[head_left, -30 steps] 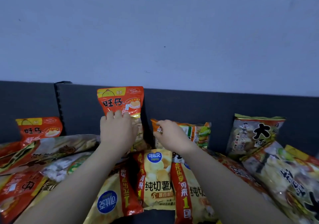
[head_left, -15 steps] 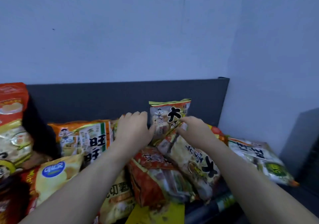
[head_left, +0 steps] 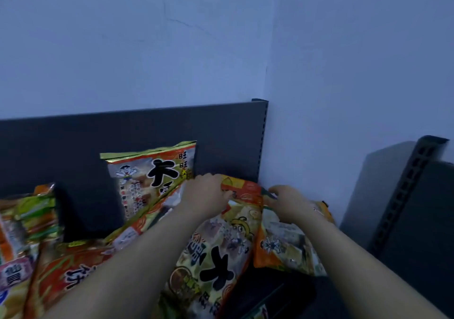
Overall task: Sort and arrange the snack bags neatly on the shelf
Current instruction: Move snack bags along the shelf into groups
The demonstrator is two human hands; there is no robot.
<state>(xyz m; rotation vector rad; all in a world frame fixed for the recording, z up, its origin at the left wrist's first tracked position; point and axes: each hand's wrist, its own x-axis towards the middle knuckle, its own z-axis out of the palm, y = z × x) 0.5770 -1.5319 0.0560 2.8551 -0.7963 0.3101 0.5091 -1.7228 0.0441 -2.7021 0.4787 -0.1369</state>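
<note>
Glossy, crinkled foil bags lie heaped against a matte dark back panel (head_left: 73,146). The left hand (head_left: 204,196) curls its fingers over the orange top edge of a flat bag (head_left: 216,257), whose length runs back beneath that wrist and forearm. The right hand (head_left: 292,203) pinches the top corner of a right bag (head_left: 282,245), orange and yellow, lying under its palm and wrist. Just left of the left hand, an upright bag (head_left: 147,176) with a gold crimped top leans on the panel. Further left lies a rumpled pile (head_left: 36,220).
</note>
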